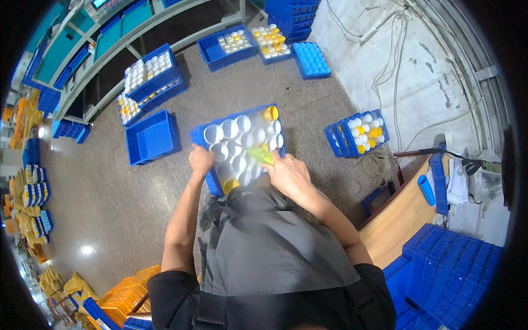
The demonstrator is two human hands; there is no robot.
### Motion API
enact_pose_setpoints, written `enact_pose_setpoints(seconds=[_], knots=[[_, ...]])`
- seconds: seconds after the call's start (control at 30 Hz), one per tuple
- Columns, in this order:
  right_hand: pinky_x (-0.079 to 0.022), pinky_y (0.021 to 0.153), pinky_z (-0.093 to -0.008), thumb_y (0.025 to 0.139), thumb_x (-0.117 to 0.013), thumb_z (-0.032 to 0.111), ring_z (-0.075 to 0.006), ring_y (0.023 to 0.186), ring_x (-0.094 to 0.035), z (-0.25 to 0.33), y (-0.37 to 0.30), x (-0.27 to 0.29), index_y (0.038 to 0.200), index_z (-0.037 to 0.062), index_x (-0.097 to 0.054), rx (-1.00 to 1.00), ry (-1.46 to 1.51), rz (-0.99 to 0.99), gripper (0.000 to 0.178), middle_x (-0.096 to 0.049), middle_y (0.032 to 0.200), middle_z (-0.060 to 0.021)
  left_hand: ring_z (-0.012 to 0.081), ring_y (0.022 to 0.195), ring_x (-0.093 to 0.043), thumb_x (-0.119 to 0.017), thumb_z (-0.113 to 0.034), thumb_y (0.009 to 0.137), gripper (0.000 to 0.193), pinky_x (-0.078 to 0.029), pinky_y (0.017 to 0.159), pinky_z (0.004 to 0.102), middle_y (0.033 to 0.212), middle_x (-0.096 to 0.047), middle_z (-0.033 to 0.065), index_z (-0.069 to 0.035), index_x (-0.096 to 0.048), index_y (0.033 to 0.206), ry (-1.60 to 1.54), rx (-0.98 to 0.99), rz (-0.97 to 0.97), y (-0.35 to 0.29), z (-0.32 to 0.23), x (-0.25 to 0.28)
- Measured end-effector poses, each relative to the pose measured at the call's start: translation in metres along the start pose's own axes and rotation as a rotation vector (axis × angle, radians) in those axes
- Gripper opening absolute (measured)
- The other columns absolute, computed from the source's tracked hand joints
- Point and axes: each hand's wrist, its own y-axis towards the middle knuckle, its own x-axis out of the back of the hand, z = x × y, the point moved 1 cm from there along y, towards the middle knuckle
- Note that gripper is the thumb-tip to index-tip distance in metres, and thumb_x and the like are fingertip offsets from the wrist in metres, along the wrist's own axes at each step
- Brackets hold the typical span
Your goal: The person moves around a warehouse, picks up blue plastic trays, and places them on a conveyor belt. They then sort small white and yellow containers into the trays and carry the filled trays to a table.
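In front of me is a blue plastic crate [196,135] filled with upright, open-topped white cylinders [214,133] and a few yellow ones [270,113]. My left hand [201,160] is closed on the crate's left rim. Over the right part of the crate, my right hand [289,175] is closed around a bright yellow-green object [259,155]. That object is blurred, so its kind is hard to make out. It covers some of the cylinders, and a whitish haze hangs over the middle ones.
An empty blue crate [152,137] lies on the floor to the left. Beyond it, stacked crates [159,91] hold more cylinders. To the right, tilted crates [358,133] stand near hanging cables [397,71]. A wooden board [399,220] and stacked blue crates [448,269] are at lower right.
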Motion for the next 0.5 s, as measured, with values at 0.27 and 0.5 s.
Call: enact_pose_setpoints(seconds=[0.27,0.5], knots=[[-0.054,0.068,-0.0498,0.096,-0.056,0.033,-0.0425,0.077,-0.068,-0.005,-0.011,-0.006,0.112,-0.006,-0.059,0.051,-0.032,0.132,0.043,-0.066,0.079,-0.0298,0.0471,0.098,-0.066,-0.061,-0.021,0.075,0.067,-0.051,0.091,0.0482,0.099,-0.066,0.0355,0.024,-0.047,0.123,-0.024,0.044,-0.014,0.001,0.008,0.0],[-0.055,0.067,-0.0493,0.097,-0.056,0.035,-0.0412,0.075,-0.069,-0.016,-0.022,-0.031,0.112,-0.005,-0.057,0.041,-0.056,0.2,0.043,-0.067,0.079,-0.0282,0.0473,0.102,-0.064,-0.059,-0.02,0.076,0.051,-0.05,0.093,0.0474,0.102,-0.066,0.0357,0.017,-0.057,0.111,-0.079,0.151,0.027,0.008,0.013,0.002]])
